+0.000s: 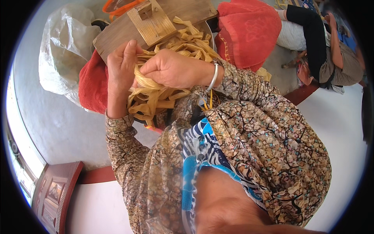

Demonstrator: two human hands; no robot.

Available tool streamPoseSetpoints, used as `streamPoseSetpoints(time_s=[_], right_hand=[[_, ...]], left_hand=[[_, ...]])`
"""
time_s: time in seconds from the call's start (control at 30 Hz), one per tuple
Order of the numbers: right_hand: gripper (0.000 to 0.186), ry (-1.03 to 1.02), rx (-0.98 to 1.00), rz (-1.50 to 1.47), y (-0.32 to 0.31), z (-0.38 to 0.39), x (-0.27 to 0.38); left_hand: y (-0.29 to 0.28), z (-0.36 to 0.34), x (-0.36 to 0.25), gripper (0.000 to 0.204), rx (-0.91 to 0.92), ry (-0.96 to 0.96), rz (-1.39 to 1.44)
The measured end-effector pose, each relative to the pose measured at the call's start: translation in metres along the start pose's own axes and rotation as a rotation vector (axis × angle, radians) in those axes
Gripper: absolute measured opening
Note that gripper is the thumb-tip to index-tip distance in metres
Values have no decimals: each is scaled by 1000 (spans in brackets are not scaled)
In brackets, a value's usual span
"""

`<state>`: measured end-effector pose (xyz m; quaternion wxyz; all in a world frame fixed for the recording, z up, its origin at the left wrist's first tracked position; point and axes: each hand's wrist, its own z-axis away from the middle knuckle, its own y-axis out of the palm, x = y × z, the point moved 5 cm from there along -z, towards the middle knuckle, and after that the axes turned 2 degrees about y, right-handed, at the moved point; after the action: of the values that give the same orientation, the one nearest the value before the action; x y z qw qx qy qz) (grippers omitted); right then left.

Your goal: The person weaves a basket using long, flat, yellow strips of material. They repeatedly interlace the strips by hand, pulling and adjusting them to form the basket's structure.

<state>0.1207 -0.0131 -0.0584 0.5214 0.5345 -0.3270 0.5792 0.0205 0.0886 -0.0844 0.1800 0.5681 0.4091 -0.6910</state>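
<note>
Long, flat, limp yellow strips, their exact kind unclear, run between my two hands. My right hand (173,70), with a pale bangle on its wrist, is closed in a fist around a twisted bunch of yellow strips (146,81). My left hand (120,64) is upright just left of it, thumb pointing up, and its fingers curl around the same bunch, partly hidden. Loose ends of the strips hang below both hands over my lap. Beyond them, more loose yellow strips (194,46) lie heaped in a round container, whose pale rim shows at the right.
A wooden board (113,37) lies across the container, with a smaller notched wooden block (154,23) on it. Red cloths (249,33) flank it on both sides. A clear plastic bag (64,46) stands at left, an orange-rimmed basket (117,9) behind. Another person (339,58) sits at far right.
</note>
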Motion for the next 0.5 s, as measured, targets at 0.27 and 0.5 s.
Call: streamPoseSetpoints(time_s=[0.27,0.5], right_hand=[[22,-500,-616,380,-51,-3,10],[13,-459,-693,1156,-56,9,21]], left_hand=[[61,29,-42,19,-13,-124,704],[68,21,-13,14,68,-237,781]])
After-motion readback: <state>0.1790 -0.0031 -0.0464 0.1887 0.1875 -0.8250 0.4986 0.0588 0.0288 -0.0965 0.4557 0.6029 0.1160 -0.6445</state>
